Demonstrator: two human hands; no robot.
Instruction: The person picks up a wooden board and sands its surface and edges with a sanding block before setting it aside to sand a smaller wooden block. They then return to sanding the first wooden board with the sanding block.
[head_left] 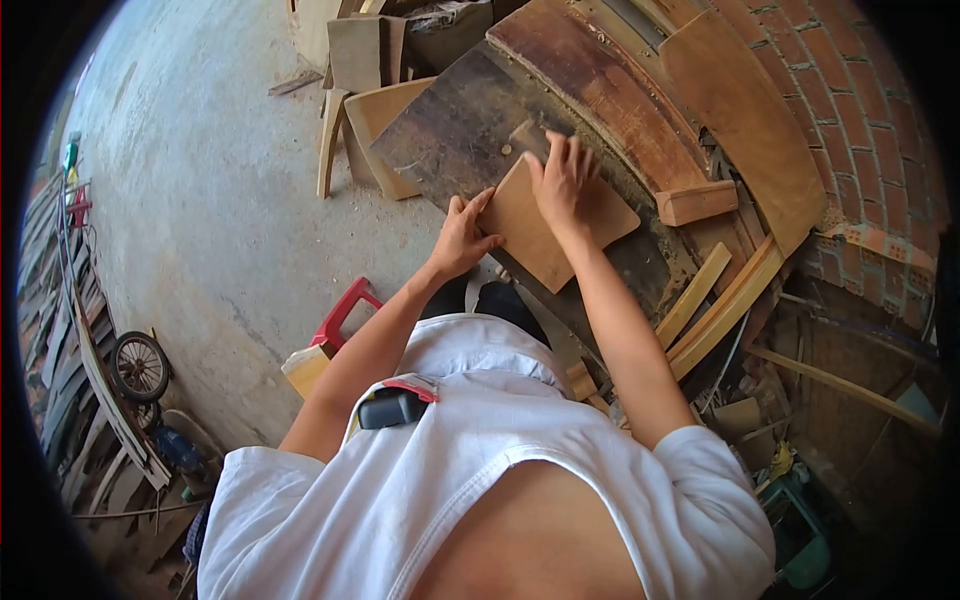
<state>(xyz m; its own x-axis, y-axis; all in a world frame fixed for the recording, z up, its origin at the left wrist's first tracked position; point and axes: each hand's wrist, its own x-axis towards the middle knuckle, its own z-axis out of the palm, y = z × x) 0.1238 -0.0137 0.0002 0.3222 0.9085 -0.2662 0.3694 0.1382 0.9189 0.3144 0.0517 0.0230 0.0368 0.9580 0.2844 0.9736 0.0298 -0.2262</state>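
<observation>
A flat tan wooden board [535, 235] with rounded corners lies on the dark, dusty worktop [430, 130] in front of me. My left hand [465, 238] grips the board's left edge, thumb and forefinger set apart along it. Over the far part of the board is my right hand [562, 185], its thumb near the upper corner. Its fingers are bent and partly smeared by motion, so whether anything is under them is hidden. Just beyond the board, a small brownish block [525, 132] rests on the worktop.
A long reddish-brown plank [600, 85] and a wooden block [697, 203] lie beyond the worktop. A large curved panel [750, 120] leans near the brick wall [850, 110]. Wooden strips [725, 305] are at right, wood pieces [357, 55] far left, a red stool [345, 312] at left.
</observation>
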